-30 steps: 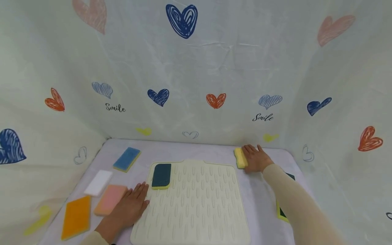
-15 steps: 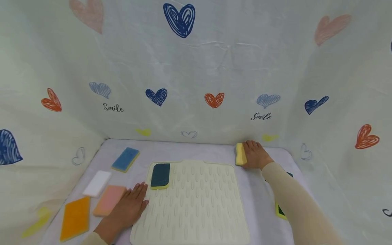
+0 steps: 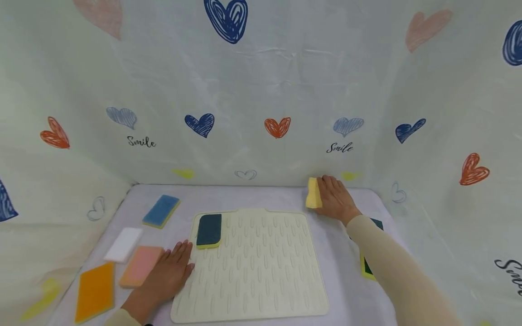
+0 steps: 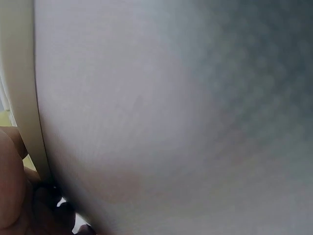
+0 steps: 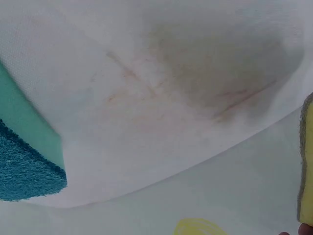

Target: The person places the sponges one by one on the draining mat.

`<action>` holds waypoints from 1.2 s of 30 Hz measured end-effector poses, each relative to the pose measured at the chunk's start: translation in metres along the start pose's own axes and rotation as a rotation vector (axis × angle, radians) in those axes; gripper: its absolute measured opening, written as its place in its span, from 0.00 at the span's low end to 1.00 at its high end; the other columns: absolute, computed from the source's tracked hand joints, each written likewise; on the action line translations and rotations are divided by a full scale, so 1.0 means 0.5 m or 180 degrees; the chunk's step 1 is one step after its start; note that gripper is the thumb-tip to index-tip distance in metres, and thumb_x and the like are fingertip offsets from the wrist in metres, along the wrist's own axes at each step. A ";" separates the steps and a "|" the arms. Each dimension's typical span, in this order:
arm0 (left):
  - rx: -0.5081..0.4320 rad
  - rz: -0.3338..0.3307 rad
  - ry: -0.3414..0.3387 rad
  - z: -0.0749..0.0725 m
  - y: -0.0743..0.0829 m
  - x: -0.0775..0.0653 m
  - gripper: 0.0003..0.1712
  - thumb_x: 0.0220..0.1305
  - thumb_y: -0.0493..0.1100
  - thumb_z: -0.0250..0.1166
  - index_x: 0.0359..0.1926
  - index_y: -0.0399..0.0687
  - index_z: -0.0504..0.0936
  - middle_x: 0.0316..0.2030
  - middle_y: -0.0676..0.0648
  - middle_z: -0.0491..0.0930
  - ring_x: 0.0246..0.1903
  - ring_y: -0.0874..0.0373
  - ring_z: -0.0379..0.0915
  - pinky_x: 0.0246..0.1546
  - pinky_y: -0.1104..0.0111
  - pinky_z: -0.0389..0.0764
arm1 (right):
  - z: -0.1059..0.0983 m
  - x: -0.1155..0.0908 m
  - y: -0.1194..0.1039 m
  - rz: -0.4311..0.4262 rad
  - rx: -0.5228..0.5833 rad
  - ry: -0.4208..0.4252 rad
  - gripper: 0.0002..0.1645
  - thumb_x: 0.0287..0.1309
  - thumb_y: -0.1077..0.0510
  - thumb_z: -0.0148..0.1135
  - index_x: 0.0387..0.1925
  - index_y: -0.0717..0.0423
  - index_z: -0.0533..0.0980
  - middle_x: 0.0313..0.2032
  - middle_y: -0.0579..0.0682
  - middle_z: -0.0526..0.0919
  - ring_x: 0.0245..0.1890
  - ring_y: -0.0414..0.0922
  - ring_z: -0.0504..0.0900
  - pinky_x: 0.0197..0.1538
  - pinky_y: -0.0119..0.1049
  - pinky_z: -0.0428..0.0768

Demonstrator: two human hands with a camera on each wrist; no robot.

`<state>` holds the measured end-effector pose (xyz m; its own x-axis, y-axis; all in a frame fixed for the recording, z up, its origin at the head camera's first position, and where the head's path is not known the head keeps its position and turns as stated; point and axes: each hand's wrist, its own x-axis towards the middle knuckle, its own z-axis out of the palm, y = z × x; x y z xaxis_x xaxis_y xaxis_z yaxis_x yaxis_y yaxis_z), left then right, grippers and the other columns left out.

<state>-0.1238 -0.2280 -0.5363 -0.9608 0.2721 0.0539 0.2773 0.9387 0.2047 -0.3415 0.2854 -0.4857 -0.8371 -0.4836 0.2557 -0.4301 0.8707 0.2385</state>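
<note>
My right hand [image 3: 336, 199] grips a yellow sponge [image 3: 313, 194] near the back edge of the table. In the right wrist view the sponge [image 5: 308, 161] shows a thin grey layer along one side, with fingertips just below it. My left hand [image 3: 172, 270] rests with straight fingers at the left edge of a cream ribbed mat [image 3: 261, 267]. A dark green and yellow sponge [image 3: 209, 229] lies on the mat's back left corner. Close beside the left hand is a pink sponge [image 3: 140, 266].
Left of the mat lie a blue sponge [image 3: 161, 211], a white sponge [image 3: 123, 245] and an orange sponge [image 3: 95, 292]. Green sponges [image 3: 368, 268] are partly hidden by the right sleeve. A teal sponge [image 5: 29, 156] shows in the right wrist view. A heart-print curtain [image 3: 244, 90] surrounds the table.
My right hand has closed its fingers on the yellow sponge and raised it, tilting it upright. The left hand stays by the mat. The head view has shifted slightly.
</note>
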 end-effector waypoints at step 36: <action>-0.0077 -0.0098 -0.0426 -0.014 0.001 0.010 0.37 0.81 0.49 0.56 0.77 0.27 0.62 0.76 0.26 0.63 0.76 0.28 0.58 0.72 0.34 0.61 | -0.123 -0.019 -0.188 -0.0651 -0.0113 0.0389 0.63 0.48 0.33 0.77 0.74 0.65 0.63 0.64 0.62 0.71 0.64 0.59 0.72 0.67 0.52 0.77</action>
<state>-0.1284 -0.2277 -0.5294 -0.9591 0.2707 -0.0834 0.2461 0.9421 0.2280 -0.2723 0.2028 -0.4528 -0.6858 -0.6587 0.3096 -0.5726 0.7509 0.3291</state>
